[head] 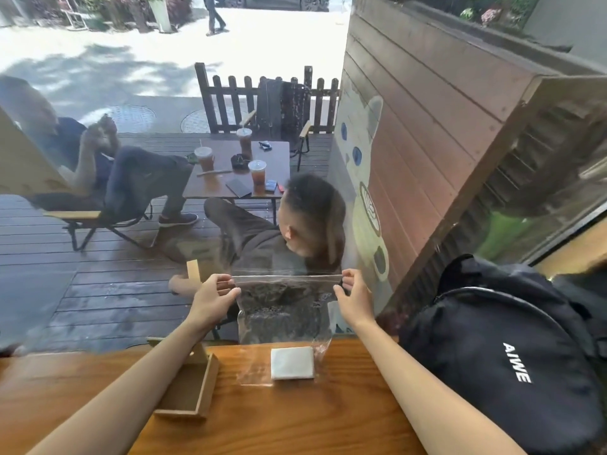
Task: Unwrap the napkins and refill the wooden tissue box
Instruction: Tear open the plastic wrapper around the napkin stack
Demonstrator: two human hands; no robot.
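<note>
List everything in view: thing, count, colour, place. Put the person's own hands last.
Clear plastic wrapper: one, transparent, held up above the counter's far edge, its lower end trailing onto the counter.
Napkin stack: one, white, on the counter at the wrapper's lower end.
Wooden tissue box: one, light brown, on the counter left of the napkins, open.
Counter: one, orange-brown wood, near edge of view.
Backpack: one, black with white lettering, right end of the counter.
Patio table: one, dark brown, outside the window.
Iced drinks: three, brown with clear lids, on the patio table.
Seated people: two, outside by the table.
Left hand: pinching the wrapper's top left corner.
Right hand: pinching its top right corner.
</note>
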